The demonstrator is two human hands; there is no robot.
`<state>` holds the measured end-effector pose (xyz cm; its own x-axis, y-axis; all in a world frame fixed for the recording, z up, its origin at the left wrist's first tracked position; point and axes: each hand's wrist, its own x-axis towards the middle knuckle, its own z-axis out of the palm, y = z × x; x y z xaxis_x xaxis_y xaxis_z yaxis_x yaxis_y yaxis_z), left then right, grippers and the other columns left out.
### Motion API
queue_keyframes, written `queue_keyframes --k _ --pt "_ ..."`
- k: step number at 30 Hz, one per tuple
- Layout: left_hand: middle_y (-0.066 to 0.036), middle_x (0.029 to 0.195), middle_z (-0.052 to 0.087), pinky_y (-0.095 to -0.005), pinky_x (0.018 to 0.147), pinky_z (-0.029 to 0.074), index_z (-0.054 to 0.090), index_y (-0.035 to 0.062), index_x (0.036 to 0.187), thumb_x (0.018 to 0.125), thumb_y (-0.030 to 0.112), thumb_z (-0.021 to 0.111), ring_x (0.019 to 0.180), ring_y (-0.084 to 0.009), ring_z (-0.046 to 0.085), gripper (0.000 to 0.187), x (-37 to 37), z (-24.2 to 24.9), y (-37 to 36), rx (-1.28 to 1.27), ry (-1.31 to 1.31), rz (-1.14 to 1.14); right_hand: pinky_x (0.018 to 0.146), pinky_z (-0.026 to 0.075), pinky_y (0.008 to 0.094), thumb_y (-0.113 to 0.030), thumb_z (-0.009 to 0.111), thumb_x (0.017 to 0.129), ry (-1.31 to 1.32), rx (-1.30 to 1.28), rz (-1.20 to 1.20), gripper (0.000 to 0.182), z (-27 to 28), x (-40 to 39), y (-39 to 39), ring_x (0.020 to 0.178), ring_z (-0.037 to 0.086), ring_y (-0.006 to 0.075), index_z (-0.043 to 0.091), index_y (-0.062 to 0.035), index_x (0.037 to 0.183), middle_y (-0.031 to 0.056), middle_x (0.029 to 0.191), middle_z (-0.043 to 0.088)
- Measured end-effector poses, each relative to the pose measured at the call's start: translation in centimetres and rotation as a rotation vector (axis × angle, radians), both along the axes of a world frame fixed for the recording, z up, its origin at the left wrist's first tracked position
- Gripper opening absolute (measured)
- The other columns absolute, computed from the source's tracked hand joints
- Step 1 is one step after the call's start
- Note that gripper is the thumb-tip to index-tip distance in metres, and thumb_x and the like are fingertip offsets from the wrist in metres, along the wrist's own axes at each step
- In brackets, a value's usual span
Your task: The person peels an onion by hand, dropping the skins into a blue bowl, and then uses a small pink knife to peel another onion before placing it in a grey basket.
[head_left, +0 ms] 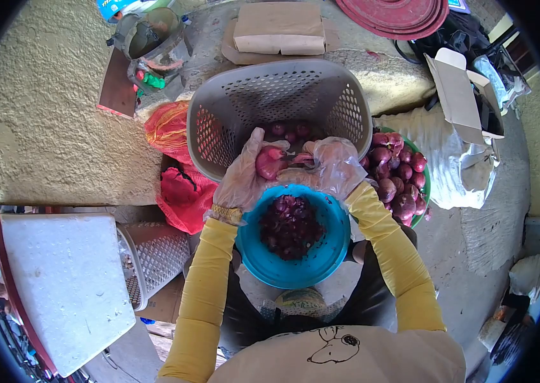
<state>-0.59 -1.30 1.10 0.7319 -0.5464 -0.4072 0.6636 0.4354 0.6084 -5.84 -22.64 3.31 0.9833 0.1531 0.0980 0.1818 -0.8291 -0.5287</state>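
Rough plaster surface (46, 127): pale and pitted, filling the upper left of my view.
Concrete ledge (381, 80): behind the work; on it I note a brown cardboard box (279, 29) and, to the right, round red lids (394, 16).
Grey basket (276, 92): perforated, set against the ledge; a few small onions (291, 133) lie at its bottom.
Left hand (242, 175): in a clear plastic glove, clamped on a pink onion (271, 165).
Right hand (333, 167): gloved likewise, fingers bent close to the onion's right side; I cannot tell whether they grip anything.
Pink onion position: at the near rim of the grey basket, just beyond the blue basin (282, 276).
Blue basin contents: dark red scraps (292, 226), loosely heaped.
Green container (427, 188): right of the grey basket, piled with red onions (404, 172).
Left side: red mesh bag (184, 195) beside the grey basket; white board (66, 281) near a second perforated basket (161, 255).
Sleeves (206, 293): yellow, on both forearms.
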Motion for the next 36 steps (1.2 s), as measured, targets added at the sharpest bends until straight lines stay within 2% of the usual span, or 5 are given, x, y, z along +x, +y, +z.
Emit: queue_keyframes --k 9,20,23,31,36 --pt "-0.020 0.116 0.068 -0.0434 0.085 0.063 0.064 -0.0070 0.120 0.105 0.055 0.057 0.101 -0.0289 0.070 0.065 0.1 -0.3 0.2 0.026 -0.012 -0.046 0.083 0.056 0.0469 -0.065 0.079 0.080 -0.028 0.030 0.019 0.075 -1.5 -0.1 -0.2 0.092 0.071 0.0436 0.074 0.0036 0.112 0.0255 0.092 0.072" --pt "-0.019 0.107 0.067 -0.0391 0.075 0.064 0.063 -0.0068 0.121 0.106 0.056 0.054 0.090 -0.0252 0.072 0.065 0.0 -0.2 0.0 0.036 -0.018 -0.114 0.074 0.055 0.0511 -0.077 0.069 0.083 0.027 0.082 -0.007 0.077 -2.2 0.4 0.1 0.078 0.069 0.0461 0.074 0.0003 0.079 0.0255 0.075 0.068" --pt "-0.013 0.100 0.065 -0.0356 0.070 0.066 0.063 -0.0076 0.120 0.105 0.058 0.056 0.085 -0.0213 0.072 0.068 -0.1 0.0 -0.2 0.058 -0.017 -0.086 0.072 0.054 0.0498 -0.062 0.076 0.087 0.128 0.029 0.020 0.066 -1.2 0.4 -0.1 0.076 0.068 0.0464 0.075 0.0044 0.087 0.0267 0.075 0.067" --pt "-0.024 0.113 0.071 -0.0385 0.083 0.063 0.064 -0.0069 0.120 0.108 0.056 0.051 0.096 -0.0292 0.072 0.066 -0.2 0.6 -0.1 0.073 -0.011 -0.011 0.075 0.053 0.0507 -0.071 0.069 0.085 -0.070 0.000 0.154 0.069 -3.0 0.4 -0.4 0.080 0.068 0.0445 0.074 -0.0014 0.085 0.0234 0.078 0.068" --pt "-0.013 0.101 0.069 -0.0306 0.070 0.059 0.067 -0.0071 0.118 0.107 0.054 0.055 0.076 -0.0155 0.063 0.063 -0.4 1.3 -0.3 0.122 -0.013 0.018 0.074 0.053 0.0491 -0.064 0.077 0.082 -0.153 0.001 0.051 0.066 -1.5 0.1 -0.2 0.082 0.069 0.0436 0.076 0.0009 0.096 0.0228 0.080 0.070"
